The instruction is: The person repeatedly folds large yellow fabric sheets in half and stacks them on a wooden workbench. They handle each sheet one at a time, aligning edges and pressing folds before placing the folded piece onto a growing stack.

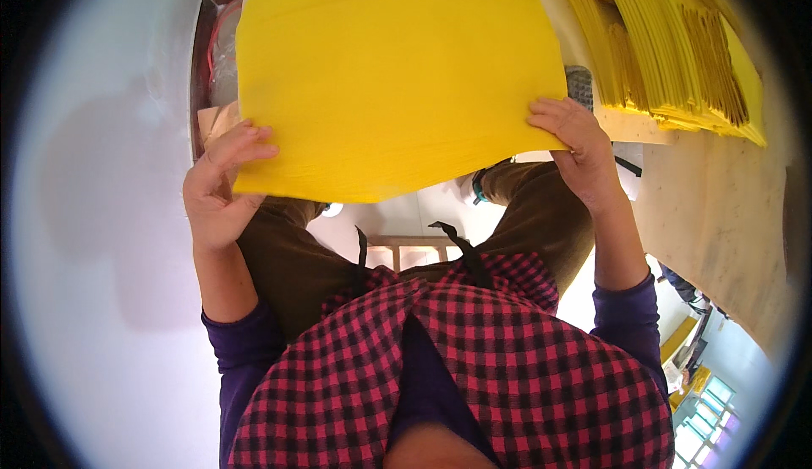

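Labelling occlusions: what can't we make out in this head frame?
- Left hand fingers: mostly behind the yellow sheet.
- Yellow sheet: top cut off by the frame edge.
- Clear bag: contents hidden by the sheet and its wrinkles.
- Stack of yellow sheets: bent by the fisheye rim, count unreadable.

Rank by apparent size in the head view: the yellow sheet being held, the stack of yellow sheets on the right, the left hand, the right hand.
1. Yellow sheet, largest, though nearest the camera.
2. Stack of yellow sheets, partly cut off by the rim.
3. Left hand and right hand: look alike, not ranked.
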### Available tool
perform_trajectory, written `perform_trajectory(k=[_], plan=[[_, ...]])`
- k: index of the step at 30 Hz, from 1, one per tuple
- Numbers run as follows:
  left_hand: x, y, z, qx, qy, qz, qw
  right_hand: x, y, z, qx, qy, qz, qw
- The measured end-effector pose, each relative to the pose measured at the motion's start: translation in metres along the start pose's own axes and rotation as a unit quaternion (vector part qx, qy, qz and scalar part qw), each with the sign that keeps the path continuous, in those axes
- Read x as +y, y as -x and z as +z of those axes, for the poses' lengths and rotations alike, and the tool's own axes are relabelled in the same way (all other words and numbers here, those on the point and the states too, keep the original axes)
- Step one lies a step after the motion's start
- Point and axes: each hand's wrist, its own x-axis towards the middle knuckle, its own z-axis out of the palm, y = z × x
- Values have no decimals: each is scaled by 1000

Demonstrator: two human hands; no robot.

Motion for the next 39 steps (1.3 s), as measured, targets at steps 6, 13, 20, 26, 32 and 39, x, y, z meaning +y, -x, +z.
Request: perform_trajectory(k=[6, 13, 20, 26, 32, 39], plan=[[3, 1, 3, 19, -58, -29, 998, 7, -5, -1, 8, -103, 48, 993], [-1, -8, 0, 8, -7, -30, 999, 18, -17, -14, -45, -181, 145, 972], [-3, -13, 7, 48, 14, -46, 998, 42, -12, -26, -68, -293, 175, 938], [-6, -15, 5, 34, 37, 7, 999, 56, 2, -12, -5, -338, 75, 938], [-10, -19, 4, 68, 91, -4, 994, 60, 4, -10, 57, -270, 71, 959], [-13, -15, -5, 115, 94, -59, 987, 63, 0, 2, 111, -365, 108, 918]])
